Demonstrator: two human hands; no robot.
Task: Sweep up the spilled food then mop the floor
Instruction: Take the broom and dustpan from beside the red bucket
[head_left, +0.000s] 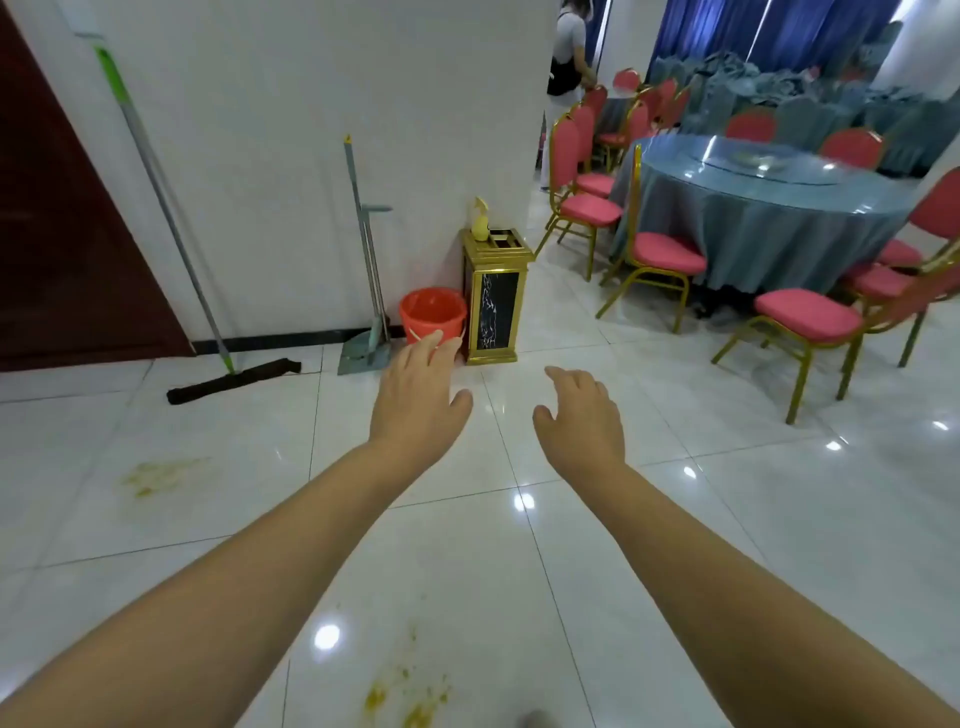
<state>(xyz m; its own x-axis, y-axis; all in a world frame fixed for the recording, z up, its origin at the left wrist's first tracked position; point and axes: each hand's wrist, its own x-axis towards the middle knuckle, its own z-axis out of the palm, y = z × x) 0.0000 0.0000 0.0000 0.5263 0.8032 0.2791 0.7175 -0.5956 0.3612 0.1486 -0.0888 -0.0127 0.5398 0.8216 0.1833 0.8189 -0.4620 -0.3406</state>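
Yellow spilled food (410, 696) lies on the white tile floor near the bottom of the view, and a fainter yellow smear (156, 475) marks the floor at the left. A grey broom and dustpan (366, 260) lean upright against the white wall. A flat mop (166, 218) with a green and grey handle leans on the wall further left, its black head on the floor. My left hand (418, 395) and my right hand (582, 410) reach forward over the floor, fingers relaxed, holding nothing.
An orange bucket (434, 314) stands by the wall beside a gold and black bin (496, 306). A round table with a blue cloth (753, 208) and several red chairs (800, 322) fill the right side. A person (566, 57) stands behind the wall corner.
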